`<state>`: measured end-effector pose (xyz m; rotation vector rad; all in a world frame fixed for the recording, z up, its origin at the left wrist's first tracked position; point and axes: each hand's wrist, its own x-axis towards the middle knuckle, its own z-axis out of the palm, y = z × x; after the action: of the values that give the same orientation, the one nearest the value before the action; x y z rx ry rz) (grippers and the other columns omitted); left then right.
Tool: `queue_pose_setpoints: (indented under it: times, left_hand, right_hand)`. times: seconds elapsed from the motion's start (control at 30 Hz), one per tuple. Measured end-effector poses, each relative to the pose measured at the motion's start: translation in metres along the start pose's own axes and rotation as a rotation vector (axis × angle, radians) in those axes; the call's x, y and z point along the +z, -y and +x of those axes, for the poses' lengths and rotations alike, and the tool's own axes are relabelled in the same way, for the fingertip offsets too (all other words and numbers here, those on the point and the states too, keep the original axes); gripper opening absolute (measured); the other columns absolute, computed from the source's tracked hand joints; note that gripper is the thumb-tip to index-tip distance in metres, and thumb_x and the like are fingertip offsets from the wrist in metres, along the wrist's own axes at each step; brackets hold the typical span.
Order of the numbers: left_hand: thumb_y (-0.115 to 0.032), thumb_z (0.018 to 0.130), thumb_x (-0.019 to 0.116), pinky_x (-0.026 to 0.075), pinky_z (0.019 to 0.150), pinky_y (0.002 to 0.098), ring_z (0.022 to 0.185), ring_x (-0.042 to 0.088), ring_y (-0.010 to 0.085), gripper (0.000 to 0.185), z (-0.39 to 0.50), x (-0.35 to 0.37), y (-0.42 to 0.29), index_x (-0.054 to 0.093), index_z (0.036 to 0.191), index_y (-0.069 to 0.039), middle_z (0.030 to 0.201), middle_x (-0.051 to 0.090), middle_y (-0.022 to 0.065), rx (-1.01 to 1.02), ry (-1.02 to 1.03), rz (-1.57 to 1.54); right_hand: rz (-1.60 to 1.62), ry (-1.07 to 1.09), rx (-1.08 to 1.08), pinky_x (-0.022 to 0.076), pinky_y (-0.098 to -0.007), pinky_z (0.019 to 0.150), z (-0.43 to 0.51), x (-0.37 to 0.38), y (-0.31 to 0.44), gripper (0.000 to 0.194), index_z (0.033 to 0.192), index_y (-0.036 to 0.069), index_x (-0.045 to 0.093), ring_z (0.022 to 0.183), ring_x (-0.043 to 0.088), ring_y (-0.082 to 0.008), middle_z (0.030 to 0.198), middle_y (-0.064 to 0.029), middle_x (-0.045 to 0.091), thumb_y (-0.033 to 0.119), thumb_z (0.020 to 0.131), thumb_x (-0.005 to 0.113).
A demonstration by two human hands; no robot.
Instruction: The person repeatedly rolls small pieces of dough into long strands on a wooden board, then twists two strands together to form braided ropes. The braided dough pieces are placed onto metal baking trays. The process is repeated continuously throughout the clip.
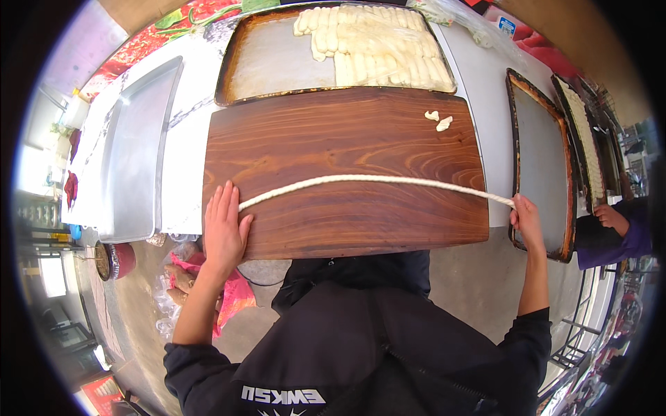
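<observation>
A long twisted rope of pale dough (364, 178) stretches across a brown wooden board (338, 140). My left hand (225, 226) lies flat on the board's left part, fingers extended, over the rope's left end, which it hides. My right hand (525, 216) grips the rope's other end just past the board's right edge, beside a dark-rimmed baking tray. Two small dough scraps (444, 124) sit near the board's far right corner. Beyond the board, a large baking tray (223, 78) holds rows of short dough pieces (364, 47), partly under clear plastic film.
A bare metal tray (136, 151) lies at the left of the white table (190, 145). At the right are a dark-rimmed tray (541, 140) and another with dough (585, 135), beside another person's hand (612, 218). A pink bag (237, 296) and a pot (120, 260) stand below left.
</observation>
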<state>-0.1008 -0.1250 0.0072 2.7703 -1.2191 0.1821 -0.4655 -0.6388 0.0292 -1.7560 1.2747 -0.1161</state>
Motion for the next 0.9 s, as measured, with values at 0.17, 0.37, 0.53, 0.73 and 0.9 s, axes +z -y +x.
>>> queue_pose_setpoints:
  times: [0.17, 0.37, 0.53, 0.73, 0.9]
  left_hand:
    - [0.004, 0.085, 0.069, 0.055, 0.079, 0.0344, 0.086, 0.07, 0.0281, 0.02, -0.035, -0.032, 0.0, 0.072, 0.106, 0.002, 0.102, 0.073, 0.0125, -0.053, 0.153, -0.553]
    - [0.003, 0.086, 0.073, 0.045, 0.071, 0.0209, 0.071, 0.054, 0.0052, 0.009, 0.003, -0.012, 0.086, 0.067, 0.09, -0.001, 0.078, 0.064, -0.0016, -0.567, -0.104, -1.13]
    - [0.0, 0.084, 0.07, 0.048, 0.073, 0.031, 0.076, 0.053, 0.0204, 0.021, 0.07, 0.029, 0.095, 0.069, 0.104, -0.004, 0.093, 0.062, 0.0088, -0.271, -0.269, -0.386]
    - [-0.001, 0.086, 0.056, 0.04, 0.108, 0.0471, 0.126, 0.049, 0.0407, 0.045, 0.088, 0.001, 0.03, 0.059, 0.131, 0.004, 0.14, 0.052, 0.0224, 0.006, -0.219, -0.065]
    - [-0.015, 0.09, 0.063, 0.036, 0.112, 0.0486, 0.128, 0.047, 0.0442, 0.051, 0.093, 0.003, 0.031, 0.052, 0.136, 0.004, 0.145, 0.046, 0.0272, -0.392, 0.335, -0.041]
  right_hand:
    - [0.181, 0.38, -0.311, 0.043, -0.0221, 0.061, -0.033, -0.034, -0.002, 0.028, 0.116, 0.002, 0.066, 0.066, 0.052, -0.0061, 0.076, 0.0007, 0.06, 0.025, 0.106, 0.054]
    - [-0.089, -0.401, -0.14, 0.0404, -0.0229, 0.058, -0.002, -0.125, -0.066, 0.016, 0.102, 0.004, 0.067, 0.06, 0.048, -0.0074, 0.069, 0.0015, 0.056, 0.018, 0.102, 0.059]
    - [0.098, -0.301, -0.163, 0.0442, -0.0229, 0.065, 0.036, -0.124, -0.123, 0.01, 0.099, 0.005, 0.069, 0.07, 0.055, -0.0079, 0.079, 0.002, 0.061, 0.011, 0.097, 0.062]
    - [0.279, -0.089, -0.236, 0.044, -0.0228, 0.077, 0.026, -0.107, -0.096, 0.013, 0.106, 0.005, 0.068, 0.082, 0.055, -0.0072, 0.087, 0.0019, 0.061, 0.003, 0.094, 0.065]
    - [0.206, -0.004, -0.268, 0.043, -0.0232, 0.074, 0.028, -0.11, -0.08, 0.014, 0.105, 0.004, 0.066, 0.078, 0.052, -0.0067, 0.083, 0.0032, 0.059, 0.005, 0.092, 0.069]
